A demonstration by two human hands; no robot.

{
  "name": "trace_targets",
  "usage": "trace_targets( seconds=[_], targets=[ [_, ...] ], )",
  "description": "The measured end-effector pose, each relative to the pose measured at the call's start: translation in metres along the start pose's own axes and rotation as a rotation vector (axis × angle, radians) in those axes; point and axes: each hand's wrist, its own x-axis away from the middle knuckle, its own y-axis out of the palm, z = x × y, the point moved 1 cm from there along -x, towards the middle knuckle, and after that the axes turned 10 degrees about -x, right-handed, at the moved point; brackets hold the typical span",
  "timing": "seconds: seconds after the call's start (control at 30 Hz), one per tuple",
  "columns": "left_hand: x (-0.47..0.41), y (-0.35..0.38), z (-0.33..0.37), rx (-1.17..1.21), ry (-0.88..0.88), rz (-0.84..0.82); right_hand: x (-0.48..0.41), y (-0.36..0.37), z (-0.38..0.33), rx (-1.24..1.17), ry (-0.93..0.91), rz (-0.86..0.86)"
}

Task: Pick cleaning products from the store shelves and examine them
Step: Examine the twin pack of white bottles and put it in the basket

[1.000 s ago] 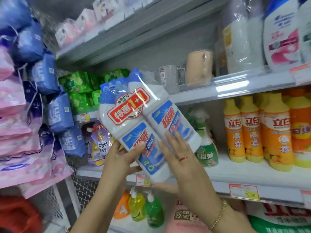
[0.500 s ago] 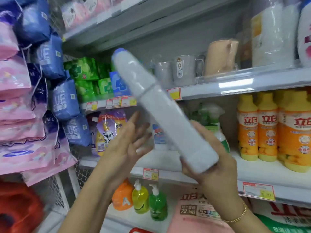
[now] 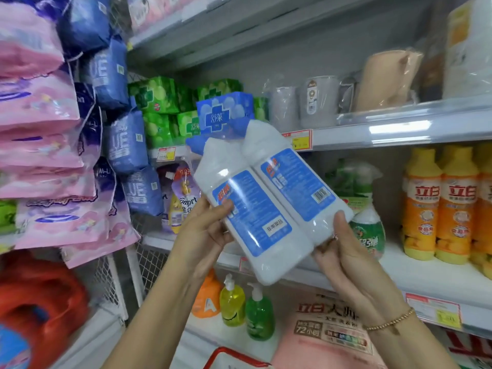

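Since the frame half a second earlier, the twin pack of cleaner bottles (image 3: 269, 206) had turned from edge-on to flat, its blue back labels now facing the camera, and the left grip (image 3: 205, 235), which had hung spread and off the pack, had come onto it. The pack was held in the air in front of the shelves, tilted with the necks up and to the left and the bases down and to the right. The left grip held the left bottle's edge, thumb laid across the label and fingers hidden behind. The right grip (image 3: 343, 251) cupped the right bottle near its base, thumb up its side. To examine it well, the person would probably do best to keep both grips low and on the edges, so the print and the barcode (image 3: 320, 194) stayed uncovered; the left thumb already hid a corner of the text. The shrink wrap looked slick, so a hold under the bases seemed safer. Behind stood a green spray bottle (image 3: 368, 235) and orange detergent bottles (image 3: 423, 209) on the middle shelf (image 3: 399, 265).
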Motion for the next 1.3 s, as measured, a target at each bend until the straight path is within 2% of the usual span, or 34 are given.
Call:
trace_targets(
  seconds=[0.1, 0.17, 0.23, 0.3, 0.4, 0.5, 0.6, 0.7, 0.87, 1.0, 1.07, 1.2, 1.3],
  targets=[
    [0.001, 0.008, 0.011, 0.046, 0.071, 0.104, 0.013, 0.021, -0.020, 0.900, -0.402, 0.034],
    [0.006, 0.019, 0.019, 0.058, 0.145, 0.170, 0.027, 0.043, -0.011, 1.446, -0.491, -0.089],
    [0.014, 0.033, 0.024, 0.016, 0.213, 0.244, 0.034, 0.056, 0.020, 1.708, -0.443, -0.170],
    [0.023, 0.045, 0.027, -0.040, 0.262, 0.284, 0.031, 0.056, 0.042, 1.804, -0.653, -0.133],
    [0.032, 0.057, 0.034, -0.114, 0.343, 0.288, 0.019, 0.045, 0.036, 1.650, -0.820, -0.037],
    [0.036, 0.065, 0.043, -0.223, 0.435, 0.206, 0.014, 0.039, 0.020, 1.325, -0.777, -0.037],
    [0.027, 0.054, 0.046, -0.318, 0.417, 0.116, 0.014, 0.037, 0.003, 0.846, -0.523, -0.080],
    [0.013, 0.025, 0.045, -0.442, 0.295, 0.062, 0.019, 0.025, 0.001, 0.768, -0.292, -0.130],
    [0.007, -0.021, 0.052, -0.543, 0.122, 0.020, 0.035, 0.012, 0.009, 0.452, 0.136, -0.126],
    [0.006, -0.032, 0.055, -0.419, -0.028, 0.019, 0.049, 0.017, -0.003, 0.402, 0.300, -0.129],
    [0.007, -0.035, 0.052, -0.410, -0.148, 0.010, 0.055, 0.025, -0.012, 0.437, 0.321, -0.100],
    [0.007, -0.035, 0.044, -0.378, -0.362, 0.037, 0.062, 0.037, -0.030, 0.482, 0.357, 0.012],
    [0.009, -0.036, 0.034, -0.343, -0.484, 0.007, 0.066, 0.039, -0.042, 0.372, 0.475, 0.083]
  ],
)
